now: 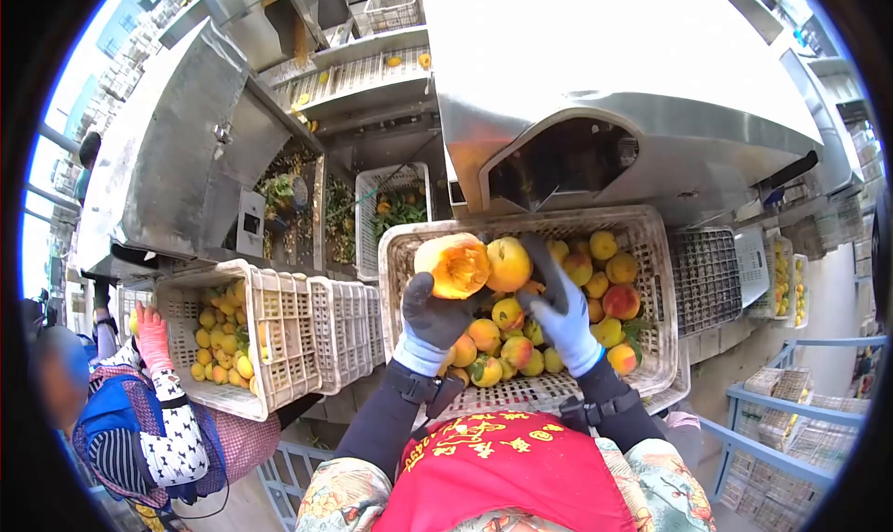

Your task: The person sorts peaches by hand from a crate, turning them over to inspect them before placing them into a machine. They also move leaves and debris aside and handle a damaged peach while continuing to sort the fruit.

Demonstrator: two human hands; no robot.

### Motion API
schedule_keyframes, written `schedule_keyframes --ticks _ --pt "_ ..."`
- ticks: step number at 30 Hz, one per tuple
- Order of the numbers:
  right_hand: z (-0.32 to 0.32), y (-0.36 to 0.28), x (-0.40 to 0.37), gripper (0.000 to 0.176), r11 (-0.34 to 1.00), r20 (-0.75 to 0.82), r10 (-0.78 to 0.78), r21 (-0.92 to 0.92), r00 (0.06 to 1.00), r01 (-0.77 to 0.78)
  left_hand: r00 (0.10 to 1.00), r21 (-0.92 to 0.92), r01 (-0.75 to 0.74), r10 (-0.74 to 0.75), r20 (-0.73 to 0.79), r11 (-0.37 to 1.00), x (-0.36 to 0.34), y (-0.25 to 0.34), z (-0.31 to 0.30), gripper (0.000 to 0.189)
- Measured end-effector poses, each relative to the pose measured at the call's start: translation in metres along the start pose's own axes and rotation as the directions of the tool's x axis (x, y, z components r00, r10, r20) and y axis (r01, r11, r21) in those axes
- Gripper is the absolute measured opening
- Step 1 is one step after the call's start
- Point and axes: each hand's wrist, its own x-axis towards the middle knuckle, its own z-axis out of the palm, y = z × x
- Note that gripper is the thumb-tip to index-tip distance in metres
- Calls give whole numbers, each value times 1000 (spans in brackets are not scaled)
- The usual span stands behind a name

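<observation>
Both my hands wear blue gloves with dark grey palms and fingers, above a white crate (656, 346) of yellow and red peaches. My left hand (435, 313) is wrapped round a large peach (452, 266) whose orange flesh shows torn open on top. Beside it, touching, is a whole yellow peach (510, 264), with the fingers of my right hand (558, 299) curled against its right side. More peaches (516, 351) lie in the crate below my hands.
A co-worker (153, 420) with a pink glove is at the left by a tilted crate of peaches (223, 341). A metal machine (595, 58) with a dark opening stands ahead. Behind are a crate with leaves (400, 211) and a black crate (707, 276). Blue rails (781, 416) are at right.
</observation>
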Motion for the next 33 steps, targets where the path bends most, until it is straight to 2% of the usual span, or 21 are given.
schedule_keyframes --ticks 1,2,4,6,8,11,14,17,18,20,22,23,25,26,27,28,29,30,31,32,33 --pt "-1 -8 1 89 900 82 -187 -386 979 204 999 96 -40 41 -15 995 2 2 3 87" --pt "4 -18 1 89 899 75 -194 -385 978 207 996 188 -74 82 -33 979 1 2 5 89" --pt "20 -32 3 90 853 -71 -237 -493 969 172 998 147 -56 61 -34 988 -1 1 12 91" --pt "22 -32 11 91 863 -144 -269 -475 952 172 998 102 -56 53 32 993 1 -2 20 82" --pt "17 -27 21 92 899 -179 -219 -420 959 126 999 110 -31 26 47 994 7 -3 23 80" --pt "13 -28 38 89 839 -228 -352 -506 908 198 981 188 -167 182 -69 968 16 -8 6 84" --pt "6 -19 58 87 776 -285 -418 -605 862 177 985 108 -124 135 -103 986 15 -6 -5 80" --pt "-3 -5 75 86 613 -213 -546 -760 810 214 988 37 -84 88 -128 996 16 -5 -3 72" --pt "-5 4 82 86 619 -207 -536 -755 818 214 985 13 -59 60 -163 998 14 -2 -2 70" --pt "-8 20 109 82 547 -259 -608 -822 750 159 975 17 -66 68 -212 998 15 -4 -7 66" --pt "-11 31 144 77 510 -307 -600 -858 739 58 957 -35 -52 40 -286 998 19 -6 -2 66" --pt "-10 22 146 77 515 -307 -591 -855 746 56 979 -119 84 -104 -174 989 20 1 -16 68" --pt "-10 -15 144 74 429 -292 -690 -902 663 49 979 -253 181 -199 -48 950 28 4 -12 68" --pt "-7 -26 127 74 436 -294 -681 -899 671 48 968 -308 239 -251 2 921 29 7 -12 69" --pt "-3 -37 105 75 727 -373 -447 -681 813 88 959 -340 278 -283 35 899 31 10 -12 69" --pt "1 -43 86 77 924 -338 -189 -378 922 51 961 -333 271 -274 38 903 34 13 -12 69" --pt "7 -43 70 81 970 -154 -79 -238 985 40 955 -289 292 -263 136 912 37 15 -14 69" --pt "12 -43 56 85 995 50 15 -100 999 -9 939 -246 312 -258 229 918 35 15 -15 70" --pt "19 -40 45 89 950 49 -131 -281 990 140 987 340 -32 83 -136 940 26 7 22 71" --pt "28 -35 39 93 849 74 -275 -450 959 278 987 341 -34 84 -135 940 27 6 16 71" --pt "35 -29 35 96 843 28 -307 -455 951 285 990 172 76 -54 -132 982 31 7 13 72"
